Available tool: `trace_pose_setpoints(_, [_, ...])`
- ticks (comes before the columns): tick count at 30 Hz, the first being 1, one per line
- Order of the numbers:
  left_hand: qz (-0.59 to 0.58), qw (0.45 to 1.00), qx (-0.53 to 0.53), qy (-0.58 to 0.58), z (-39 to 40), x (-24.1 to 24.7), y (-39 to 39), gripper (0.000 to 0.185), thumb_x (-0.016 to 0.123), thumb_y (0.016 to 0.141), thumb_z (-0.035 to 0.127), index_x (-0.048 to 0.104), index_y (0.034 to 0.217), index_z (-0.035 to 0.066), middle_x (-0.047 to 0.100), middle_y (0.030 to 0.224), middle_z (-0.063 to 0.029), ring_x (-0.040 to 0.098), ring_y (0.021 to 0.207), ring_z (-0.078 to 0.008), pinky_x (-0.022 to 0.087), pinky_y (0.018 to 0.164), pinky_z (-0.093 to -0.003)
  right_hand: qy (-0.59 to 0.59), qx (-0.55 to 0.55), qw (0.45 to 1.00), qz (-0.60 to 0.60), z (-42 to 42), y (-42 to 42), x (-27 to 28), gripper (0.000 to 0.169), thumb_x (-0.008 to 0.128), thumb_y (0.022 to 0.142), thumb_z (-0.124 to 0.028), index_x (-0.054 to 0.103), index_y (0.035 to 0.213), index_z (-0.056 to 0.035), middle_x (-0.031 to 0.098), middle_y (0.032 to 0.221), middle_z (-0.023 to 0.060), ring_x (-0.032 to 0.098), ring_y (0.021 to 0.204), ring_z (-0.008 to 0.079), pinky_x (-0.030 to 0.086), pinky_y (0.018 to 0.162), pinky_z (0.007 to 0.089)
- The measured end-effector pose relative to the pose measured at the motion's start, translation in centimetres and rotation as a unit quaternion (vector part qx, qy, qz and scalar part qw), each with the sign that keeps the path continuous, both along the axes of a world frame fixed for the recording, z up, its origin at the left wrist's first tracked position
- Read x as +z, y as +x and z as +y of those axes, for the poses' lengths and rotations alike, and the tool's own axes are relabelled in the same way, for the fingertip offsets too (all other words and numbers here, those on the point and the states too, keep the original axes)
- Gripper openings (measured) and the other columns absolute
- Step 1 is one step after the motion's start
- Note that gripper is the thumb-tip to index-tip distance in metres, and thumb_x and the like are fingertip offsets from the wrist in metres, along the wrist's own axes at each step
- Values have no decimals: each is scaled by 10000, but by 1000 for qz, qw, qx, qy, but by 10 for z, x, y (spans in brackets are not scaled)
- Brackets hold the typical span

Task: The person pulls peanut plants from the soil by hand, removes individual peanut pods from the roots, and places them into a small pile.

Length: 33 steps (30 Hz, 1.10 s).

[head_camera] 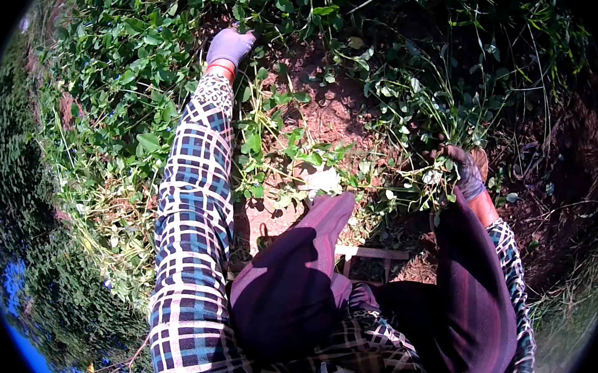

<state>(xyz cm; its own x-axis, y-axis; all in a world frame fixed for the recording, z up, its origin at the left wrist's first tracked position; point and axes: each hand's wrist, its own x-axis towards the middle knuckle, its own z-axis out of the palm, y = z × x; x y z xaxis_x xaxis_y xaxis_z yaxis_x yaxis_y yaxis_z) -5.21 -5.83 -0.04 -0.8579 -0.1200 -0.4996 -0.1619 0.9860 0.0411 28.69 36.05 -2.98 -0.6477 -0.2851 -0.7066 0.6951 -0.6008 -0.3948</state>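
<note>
My left hand [230,47], in a pale lavender glove, reaches far forward into low leafy plants [140,67]. Its fingers curl down among the stems, and leaves hide what they touch. My right hand [465,169], in a darker-looking, soiled glove, is closed low beside my right knee. A tan, rounded end, seemingly a wooden handle [480,162], shows at the outer side of that fist; the rest of it is hidden. Cut or pulled green stems [429,185] lie against the fingers of this hand.
Reddish bare soil [330,106] runs between the plants ahead. Wilted stems [119,214] lie on the left. Between my knees, covered in dark purple cloth [285,286], is a light wooden frame [371,252]. Taller grass [534,50] stands at the right; bushes [12,170] line the far left.
</note>
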Motion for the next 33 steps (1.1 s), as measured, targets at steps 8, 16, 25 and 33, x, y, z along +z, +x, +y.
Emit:
trace_pose_setpoints(8, [74,977,1,198,-42,-4,17,392,553,798,334,612,974,-12,644,878,-130,603,777,-228,461,726,-311,115,91,985,93,-9,-1,-7,301,508,860,-260,551,1019,-7,608,912,78,578,843,176,470,756,270])
trace_pose_setpoints(16, [60,945,-216,237,76,84,113,219,586,795,255,629,906,71,609,708,-126,593,627,-221,463,574,-295,103,60,992,47,-1,5,-6,371,520,834,-318,577,1030,-8,624,977,71,587,882,157,468,770,253])
trace_pose_setpoints(25, [357,722,-401,436,189,123,137,264,641,710,159,600,969,129,614,815,-53,614,692,-221,479,532,-302,-193,-113,975,0,-36,-12,78,447,556,817,-121,383,1201,30,597,928,141,595,876,270,550,662,339])
trace_pose_setpoints(33, [-22,665,-598,448,200,66,254,396,545,703,176,483,1094,161,520,992,-40,570,840,-257,473,713,-388,64,-26,998,6,-23,9,38,368,535,842,-336,546,1059,-39,585,1031,109,573,940,213,495,782,397])
